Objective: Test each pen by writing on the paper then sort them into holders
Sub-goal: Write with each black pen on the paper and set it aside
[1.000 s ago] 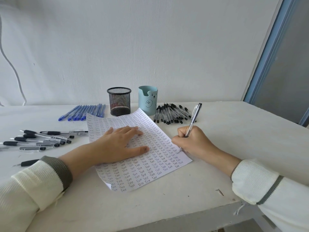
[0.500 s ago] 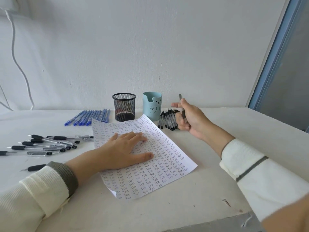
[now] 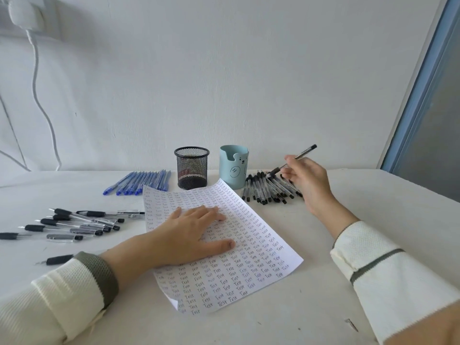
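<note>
One pen (image 3: 302, 153), clear barrel with dark ends, was pinched between thumb and fingertips of the right hand (image 3: 308, 180). The other fingers were loosely curled, the cap end raised, the tip slanting down.

- Pen and hand were in the air beyond the paper's (image 3: 249, 270) far right corner, over a pile of black pens (image 3: 263, 190) lying just off that corner.
- Left hand (image 3: 189, 232) lay flat on the middle of the paper, fingers straight and spread, gripping nothing.
- Paper was nearly filled with rows of "Test".
- Blue bear holder (image 3: 234, 170) and black mesh holder (image 3: 191, 168) stood just past the paper's far edge. I saw no pens standing in either.
- A row of blue pens (image 3: 142, 183) lay off the far left corner, and dark-grip pens (image 3: 74, 222) lay scattered well to the paper's left.

Judgement: the pen was on its way down to the black pile. It would be best lowered in line with its neighbours and released low, so nothing rolls. The flat hand should stay pressing the sheet.
</note>
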Available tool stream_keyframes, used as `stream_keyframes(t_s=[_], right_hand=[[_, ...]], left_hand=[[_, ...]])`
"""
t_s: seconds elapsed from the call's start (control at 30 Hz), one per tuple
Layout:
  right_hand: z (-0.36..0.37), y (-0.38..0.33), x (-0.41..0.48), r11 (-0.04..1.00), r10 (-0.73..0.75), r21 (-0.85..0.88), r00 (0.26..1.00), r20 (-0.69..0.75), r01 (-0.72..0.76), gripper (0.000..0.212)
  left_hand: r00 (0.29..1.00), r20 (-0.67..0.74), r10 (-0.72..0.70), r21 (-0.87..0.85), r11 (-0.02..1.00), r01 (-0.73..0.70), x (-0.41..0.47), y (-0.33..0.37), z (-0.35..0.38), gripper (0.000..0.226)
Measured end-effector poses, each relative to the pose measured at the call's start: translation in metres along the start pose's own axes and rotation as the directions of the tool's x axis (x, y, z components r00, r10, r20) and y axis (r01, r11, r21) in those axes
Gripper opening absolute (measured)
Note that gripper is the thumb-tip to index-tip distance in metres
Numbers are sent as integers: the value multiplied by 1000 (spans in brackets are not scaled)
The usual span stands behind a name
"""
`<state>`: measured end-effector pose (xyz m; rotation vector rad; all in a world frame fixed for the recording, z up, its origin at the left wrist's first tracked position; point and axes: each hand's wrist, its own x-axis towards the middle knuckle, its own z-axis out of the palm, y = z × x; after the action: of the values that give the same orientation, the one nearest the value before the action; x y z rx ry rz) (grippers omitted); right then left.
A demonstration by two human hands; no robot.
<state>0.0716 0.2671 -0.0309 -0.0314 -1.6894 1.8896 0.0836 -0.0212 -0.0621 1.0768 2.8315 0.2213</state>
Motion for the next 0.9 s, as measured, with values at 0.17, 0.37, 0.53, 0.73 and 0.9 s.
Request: stream_keyframes(t_s=[0.17, 0.37, 0.53, 0.73, 0.9], right_hand=[[-3, 19, 1, 766, -361, -541, 929, 84, 347, 15], [0, 41, 7, 521, -323, -761, 914, 244, 387, 13], [-2, 47, 11, 479, -299, -782, 912, 281, 398, 11], [-3, 47, 8, 279, -7, -905, 943, 333, 321, 59], [10, 34, -7, 468, -150, -756, 884, 443, 458, 33]], left_hand=[[1000, 9, -5, -3, 1000, 5, 0, 0, 0, 83], [1000, -7, 5, 4, 1000, -5, 2, -4, 4, 83], [1000, -5, 4, 4, 1000, -3, 3, -3, 3, 82], [1000, -15, 6, 6, 1000, -6, 4, -3, 3, 83], [1000, -16, 19, -5, 1000, -19, 0, -1, 0, 79]])
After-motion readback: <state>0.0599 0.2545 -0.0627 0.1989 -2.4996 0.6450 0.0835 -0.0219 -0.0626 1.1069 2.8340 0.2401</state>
